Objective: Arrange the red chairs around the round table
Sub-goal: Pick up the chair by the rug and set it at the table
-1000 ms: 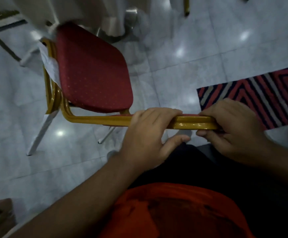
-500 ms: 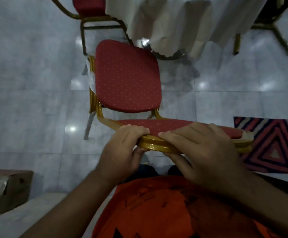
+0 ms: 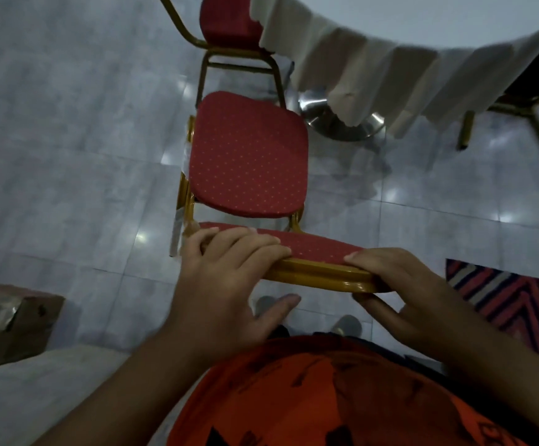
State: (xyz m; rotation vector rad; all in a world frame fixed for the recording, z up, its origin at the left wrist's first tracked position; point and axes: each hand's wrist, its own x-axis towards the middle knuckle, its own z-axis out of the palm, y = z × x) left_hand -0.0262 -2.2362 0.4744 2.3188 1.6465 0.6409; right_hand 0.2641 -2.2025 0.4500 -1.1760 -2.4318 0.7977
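Observation:
A red chair (image 3: 245,159) with a gold frame stands on the floor right in front of me, its seat facing the round table (image 3: 390,46), which is draped in a white cloth. My left hand (image 3: 229,278) lies over the left end of the chair's backrest top, fingers curled on it and thumb loose below. My right hand (image 3: 413,291) grips the right end of the same backrest. A second red chair (image 3: 226,24) stands beyond it at the table's left side.
The table's shiny metal base (image 3: 339,123) shows under the cloth. Another gold chair frame (image 3: 519,104) stands at the far right. A striped red rug (image 3: 516,300) lies at my right, and a cardboard box (image 3: 14,320) at my left. The grey tiled floor is glossy.
The chair has swung round so that its seat points toward the table. My hands have spread apart along the backrest, and the view has lifted, showing more of the table.

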